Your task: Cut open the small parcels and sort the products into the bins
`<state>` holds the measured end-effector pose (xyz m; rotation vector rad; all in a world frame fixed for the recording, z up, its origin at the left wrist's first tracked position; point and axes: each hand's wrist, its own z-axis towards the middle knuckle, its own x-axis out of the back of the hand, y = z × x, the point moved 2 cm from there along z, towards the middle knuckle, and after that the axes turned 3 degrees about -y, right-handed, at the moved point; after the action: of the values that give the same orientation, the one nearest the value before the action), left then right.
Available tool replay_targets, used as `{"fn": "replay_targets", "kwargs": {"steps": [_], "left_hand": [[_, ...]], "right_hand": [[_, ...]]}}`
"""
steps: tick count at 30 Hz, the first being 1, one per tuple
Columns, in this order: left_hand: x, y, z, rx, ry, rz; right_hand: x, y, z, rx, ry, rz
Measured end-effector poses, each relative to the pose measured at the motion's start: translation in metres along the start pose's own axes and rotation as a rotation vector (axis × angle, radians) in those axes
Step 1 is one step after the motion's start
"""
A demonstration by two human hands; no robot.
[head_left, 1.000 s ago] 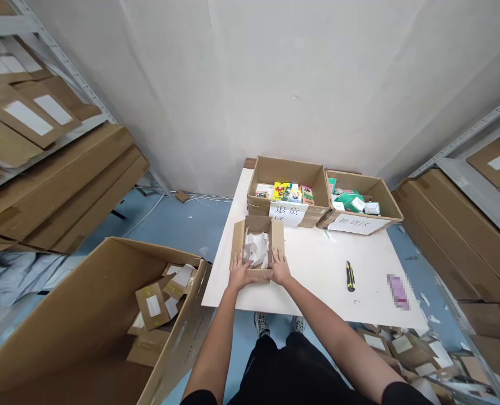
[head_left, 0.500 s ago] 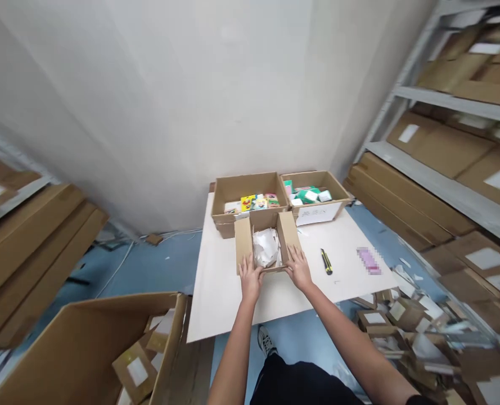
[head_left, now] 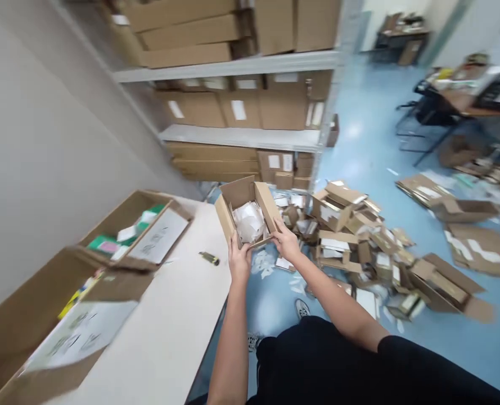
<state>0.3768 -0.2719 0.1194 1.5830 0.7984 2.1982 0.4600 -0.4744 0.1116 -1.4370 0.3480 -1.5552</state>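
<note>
Between my two hands is an open cardboard box, its flaps standing out and crumpled white paper inside. My left hand grips its near left corner, and my right hand grips the near right corner. The fingers of both are closed on the cardboard edge. The box is held beside the right end of the white table, over the floor. On the tabletop, left of my left hand, lies a yellow and black utility knife.
Two cardboard bins stand on the table: one with green and white packets, another with yellow items. Metal shelving holding cartons rises ahead. Several discarded boxes and paper scraps cover the blue floor at right. Farther right is a desk.
My view has swung right. The box was on the table with my hands at its near edge; now both hands hold it off the table's right end.
</note>
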Motion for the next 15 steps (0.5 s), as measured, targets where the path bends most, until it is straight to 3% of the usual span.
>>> {"fn": "replay_targets", "kwargs": {"steps": [4,9,12,15], "left_hand": [[-0.086,0.099,0.034,-0.15,-0.184,-0.046],[-0.179,0.234,0.07,-0.396,-0.339,-0.165],[-0.216,0.313,0.081,-0.563,-0.429,-0.264],[-0.231,0.366,0.078,-0.711,-0.451,-0.35]], "right_hand": [[0.098,0.075,-0.036,-0.16,0.246,-0.086],[0.217,0.137,-0.082,-0.313,0.498,-0.255],[0.286,0.161,-0.107,-0.461,0.656,-0.428],[0.338,0.173,-0.127,-0.547,0.802,-0.545]]}}
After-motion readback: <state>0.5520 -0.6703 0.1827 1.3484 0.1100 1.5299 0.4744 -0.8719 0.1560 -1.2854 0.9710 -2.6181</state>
